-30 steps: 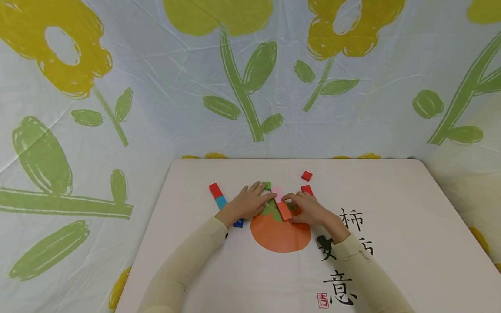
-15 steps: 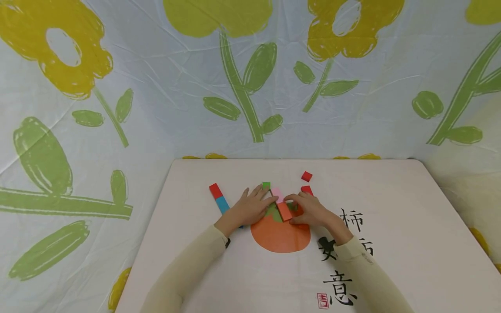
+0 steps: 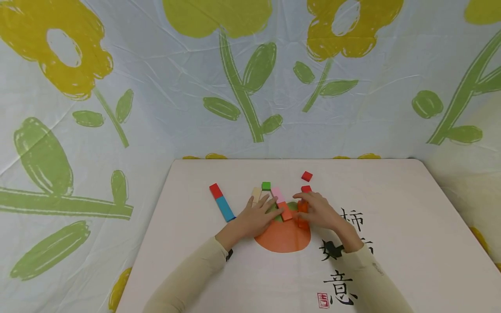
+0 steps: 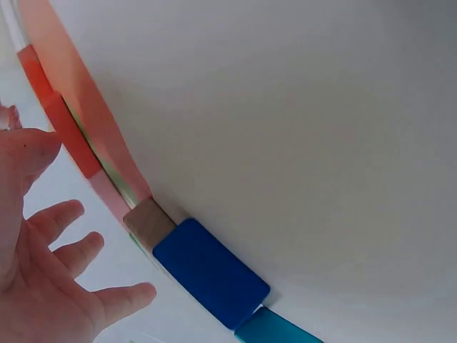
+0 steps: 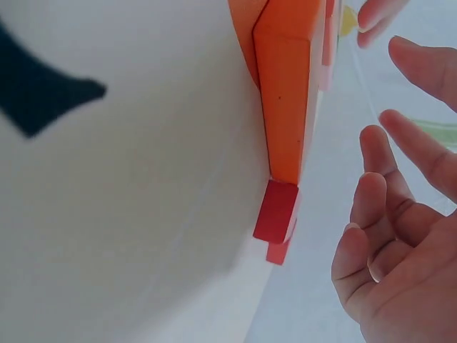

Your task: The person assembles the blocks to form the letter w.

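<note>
Above the tabletop point(image 3: 270, 282), the left hand point(image 3: 255, 218) and right hand point(image 3: 320, 212) angle inward, fingers parted, near blocks point(image 3: 285, 211).

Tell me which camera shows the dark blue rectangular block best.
The left wrist view: the dark blue rectangular block is large and uncovered. The head view shows a sliver beside the left hand; the right wrist view, none.

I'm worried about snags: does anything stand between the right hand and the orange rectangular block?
Nothing visible stands between the right hand and the orange rectangular block. A small red block sits at its far end, not in between.
</note>
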`<act>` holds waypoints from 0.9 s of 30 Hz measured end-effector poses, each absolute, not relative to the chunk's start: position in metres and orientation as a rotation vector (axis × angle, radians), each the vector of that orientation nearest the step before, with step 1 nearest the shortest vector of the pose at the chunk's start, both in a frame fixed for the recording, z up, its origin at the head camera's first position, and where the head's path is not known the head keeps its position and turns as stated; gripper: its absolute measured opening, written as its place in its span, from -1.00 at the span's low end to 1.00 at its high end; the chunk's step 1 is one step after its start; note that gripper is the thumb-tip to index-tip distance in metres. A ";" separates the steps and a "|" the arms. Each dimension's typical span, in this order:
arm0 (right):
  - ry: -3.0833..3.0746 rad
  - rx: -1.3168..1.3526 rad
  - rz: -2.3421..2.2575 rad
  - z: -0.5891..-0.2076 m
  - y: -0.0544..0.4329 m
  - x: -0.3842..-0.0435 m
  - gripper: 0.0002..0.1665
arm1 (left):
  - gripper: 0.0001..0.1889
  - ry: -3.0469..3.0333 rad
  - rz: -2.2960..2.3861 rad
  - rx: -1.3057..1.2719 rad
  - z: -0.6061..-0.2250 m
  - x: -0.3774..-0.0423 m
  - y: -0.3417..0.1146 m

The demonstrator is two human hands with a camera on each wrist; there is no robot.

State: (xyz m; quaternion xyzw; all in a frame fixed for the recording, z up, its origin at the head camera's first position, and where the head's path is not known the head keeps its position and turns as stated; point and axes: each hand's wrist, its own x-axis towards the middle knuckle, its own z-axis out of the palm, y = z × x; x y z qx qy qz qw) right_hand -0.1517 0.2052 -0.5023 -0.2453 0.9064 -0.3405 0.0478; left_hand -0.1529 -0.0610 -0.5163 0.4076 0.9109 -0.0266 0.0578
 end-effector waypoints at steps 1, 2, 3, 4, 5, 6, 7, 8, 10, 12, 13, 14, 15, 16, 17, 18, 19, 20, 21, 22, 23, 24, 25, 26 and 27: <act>2.761 -0.746 -1.054 -0.502 0.207 -0.151 -0.40 | -0.41 2.761 -0.075 1.239 -0.516 -0.152 -0.060; 2.762 -0.747 -1.064 -0.502 0.208 -0.150 -0.41 | -0.41 2.758 -0.063 1.240 -0.516 -0.151 -0.060; 2.765 -0.749 -1.072 -0.502 0.210 -0.150 -0.41 | -0.41 2.756 -0.058 1.242 -0.516 -0.150 -0.059; 2.766 -0.751 -1.079 -0.503 0.211 -0.149 -0.41 | -0.41 2.754 -0.059 1.242 -0.517 -0.149 -0.059; 2.771 -0.753 -1.080 -0.503 0.213 -0.149 -0.42 | -0.41 2.751 -0.062 1.240 -0.517 -0.149 -0.058; 2.778 -0.758 -1.080 -0.503 0.214 -0.149 -0.42 | -0.40 2.752 -0.065 1.240 -0.518 -0.149 -0.058; 2.783 -0.760 -1.084 -0.504 0.216 -0.149 -0.43 | -0.40 2.751 -0.073 1.239 -0.519 -0.149 -0.058; 2.788 -0.761 -1.087 -0.504 0.217 -0.149 -0.43 | -0.40 2.751 -0.082 1.239 -0.520 -0.148 -0.057; 2.788 -0.755 -1.097 -0.503 0.219 -0.148 -0.43 | -0.41 2.753 -0.096 1.242 -0.521 -0.148 -0.057; 2.791 -0.739 -1.096 -0.501 0.221 -0.148 -0.43 | -0.41 2.754 -0.108 1.246 -0.522 -0.148 -0.057; 2.792 -0.726 -1.095 -0.500 0.222 -0.148 -0.42 | -0.41 2.754 -0.112 1.248 -0.522 -0.148 -0.057; 2.793 -0.708 -1.094 -0.499 0.223 -0.148 -0.42 | -0.41 2.755 -0.115 1.252 -0.522 -0.148 -0.057; 2.792 -0.690 -1.098 -0.497 0.224 -0.148 -0.43 | -0.42 2.756 -0.117 1.256 -0.522 -0.148 -0.057; 2.794 -0.674 -1.100 -0.496 0.225 -0.148 -0.43 | -0.42 2.757 -0.118 1.259 -0.522 -0.147 -0.057; 2.793 -0.657 -1.109 -0.495 0.226 -0.148 -0.44 | -0.42 2.757 -0.118 1.263 -0.522 -0.147 -0.057; 2.793 -0.643 -1.115 -0.494 0.227 -0.148 -0.45 | -0.42 2.759 -0.118 1.266 -0.522 -0.147 -0.057; 2.793 -0.633 -1.122 -0.493 0.227 -0.148 -0.46 | -0.42 2.760 -0.115 1.269 -0.522 -0.147 -0.058; 2.792 -0.622 -1.131 -0.492 0.228 -0.149 -0.47 | -0.43 2.762 -0.111 1.271 -0.522 -0.147 -0.058; 2.791 -0.616 -1.136 -0.492 0.229 -0.149 -0.48 | -0.43 2.764 -0.106 1.273 -0.522 -0.147 -0.058; 2.794 -0.611 -1.132 -0.492 0.229 -0.150 -0.47 | -0.43 2.763 -0.098 1.272 -0.522 -0.147 -0.058; 2.796 -0.606 -1.128 -0.493 0.230 -0.151 -0.47 | -0.43 2.762 -0.090 1.272 -0.523 -0.147 -0.058; 2.799 -0.601 -1.122 -0.493 0.231 -0.152 -0.47 | -0.43 2.759 -0.085 1.270 -0.524 -0.147 -0.058; 2.804 -0.596 -1.116 -0.494 0.232 -0.153 -0.46 | -0.43 2.754 -0.080 1.266 -0.524 -0.147 -0.058; 2.811 -0.591 -1.109 -0.494 0.233 -0.154 -0.46 | -0.42 2.747 -0.074 1.263 -0.524 -0.148 -0.058; 2.816 -0.586 -1.104 -0.494 0.234 -0.156 -0.45 | -0.42 2.741 -0.068 1.260 -0.525 -0.148 -0.058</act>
